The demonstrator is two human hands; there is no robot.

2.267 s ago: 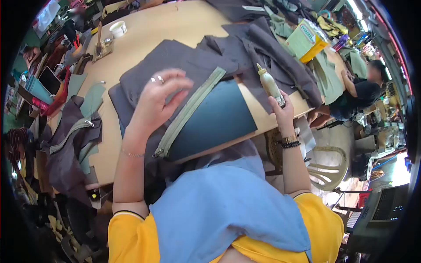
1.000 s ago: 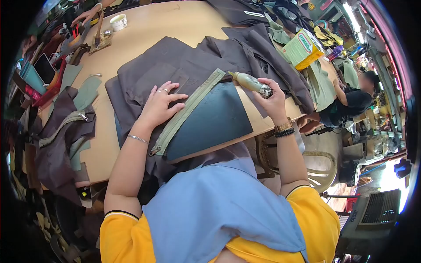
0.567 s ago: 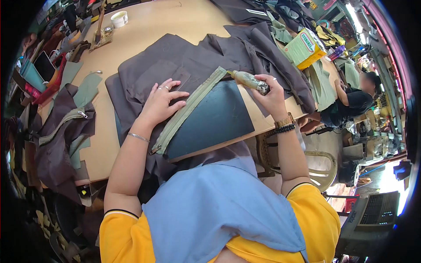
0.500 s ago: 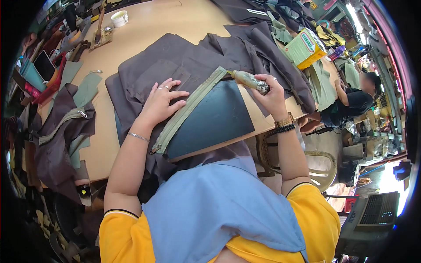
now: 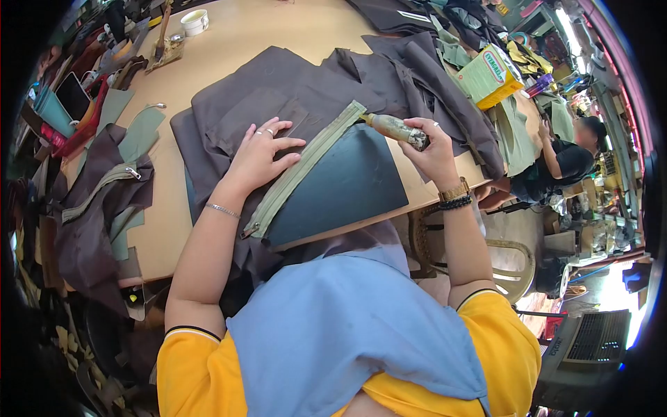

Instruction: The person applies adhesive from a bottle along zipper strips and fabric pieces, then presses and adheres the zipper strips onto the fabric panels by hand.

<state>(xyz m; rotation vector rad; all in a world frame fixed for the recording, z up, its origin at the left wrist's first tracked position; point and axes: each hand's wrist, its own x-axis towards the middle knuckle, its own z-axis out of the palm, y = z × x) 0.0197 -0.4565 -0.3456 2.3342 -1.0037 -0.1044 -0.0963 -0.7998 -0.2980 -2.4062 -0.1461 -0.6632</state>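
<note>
Pale tabletop [image 5: 243, 33], yellow-green box [image 5: 488, 80] reading "EVERGRE" (ending unclear), right hand [image 5: 432, 154] gripping bottle [image 5: 394, 128], left hand [image 5: 262, 156] open over dark cloth [image 5: 240, 90]

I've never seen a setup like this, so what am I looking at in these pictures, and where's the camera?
There's no machine here: it's a person working with bare hands. Every picture comes from one camera worn on their head, looking forward and down, so the blue and yellow clothing at the bottom is theirs. On the table lie brown cloth, a dark flat board and a green zipper strip slanting between them. The left hand rests spread on the cloth beside the strip. The right hand holds a bottle, its nozzle near the strip's far end. Farther off stands a white cup.
</note>
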